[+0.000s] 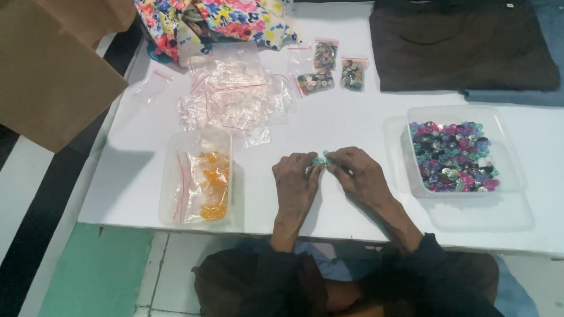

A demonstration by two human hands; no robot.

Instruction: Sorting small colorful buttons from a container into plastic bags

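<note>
My left hand (296,181) and my right hand (359,173) rest together on the white board (333,114), fingertips meeting. Between them they pinch a small clear bag holding teal buttons (320,163). A clear plastic tray of mixed purple, teal and pink buttons (453,155) stands just right of my right hand. Left of my left hand stands a clear tub (195,178) with small bags of orange buttons inside. A heap of empty small zip bags with red seals (233,94) lies farther back.
Three filled button bags (332,68) lie behind the hands. A floral cloth (214,12) is bunched at the back, a folded dark brown garment (462,42) on blue cloth at back right, cardboard (21,67) at upper left. The board's near edge overhangs the tiled floor.
</note>
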